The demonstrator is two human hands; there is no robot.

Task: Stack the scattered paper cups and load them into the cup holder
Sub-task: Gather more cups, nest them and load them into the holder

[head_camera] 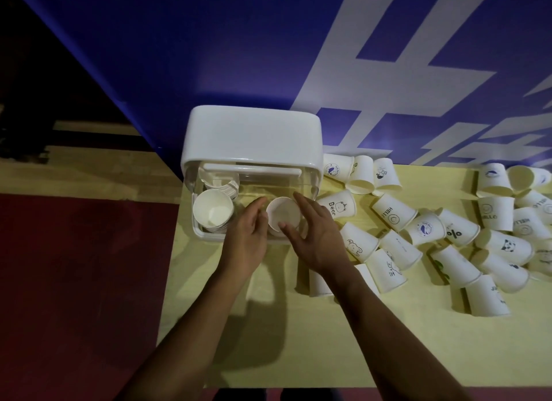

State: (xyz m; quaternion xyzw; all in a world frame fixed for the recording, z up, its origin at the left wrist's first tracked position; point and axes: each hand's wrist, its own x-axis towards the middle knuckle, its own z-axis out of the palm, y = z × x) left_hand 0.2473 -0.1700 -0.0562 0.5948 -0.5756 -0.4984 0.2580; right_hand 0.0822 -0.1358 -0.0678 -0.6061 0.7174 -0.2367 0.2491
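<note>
Head view looked down on a white cup holder [254, 138] at the far left edge of a pale table [268, 326], with its clear front compartment facing the person. An upright centre stack [283, 212] of paper cups stood in that compartment, mouth up, between both hands. The left hand [248, 236] lay just beside its left wall with fingers loosely extended and apart. The right hand [316, 239] flanked the other side, fingers spread, its thumb at the near rim. Neither hand was clamped round the cups, and whether the fingertips actually touched the paper could not be told. A second stack [212, 211] stood in the left of the compartment. Many scattered cups [394, 215] lay on their sides well to the right across the table. Such cups would likely be very light and thin-walled, easily crushed or dented by a hard squeeze and quick to tip. The soundest hold would probably be a gentle one on opposite sides just under the rolled rim, where the paper is stiffest, with nested cups supported from below.
</note>
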